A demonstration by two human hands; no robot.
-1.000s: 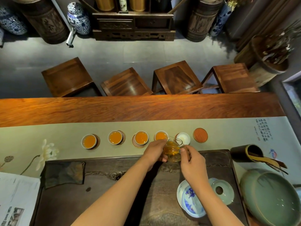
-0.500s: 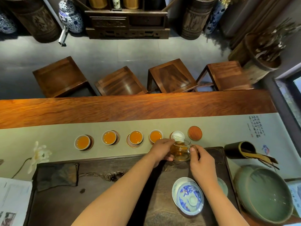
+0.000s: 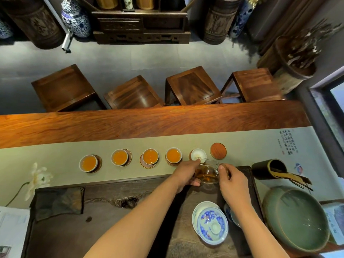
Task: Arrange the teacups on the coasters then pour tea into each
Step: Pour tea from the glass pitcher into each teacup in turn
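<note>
Several white teacups stand in a row on round coasters on the green runner; the ones from the leftmost cup [image 3: 88, 163] to the cup nearest my hands [image 3: 173, 155] hold amber tea. To their right, a white cup [image 3: 198, 155] looks almost dry. One bare orange coaster [image 3: 218, 150] lies at the row's right end. A glass pitcher [image 3: 208, 172] of tea is tipped toward the white cup. My left hand [image 3: 186, 174] cups its left side and my right hand [image 3: 231, 183] pinches its handle.
A dark wooden tea tray [image 3: 111, 216] lies in front of me with a blue-and-white lidded gaiwan [image 3: 211, 225] on it. A large green bowl [image 3: 297, 218] and a tool holder [image 3: 270, 169] stand at the right. Papers [image 3: 13, 229] lie at the left. Stools stand beyond the table.
Both hands have carried the glass pitcher to the right, from the filled cup nearest my hands to the white cup. The view has shifted slightly.
</note>
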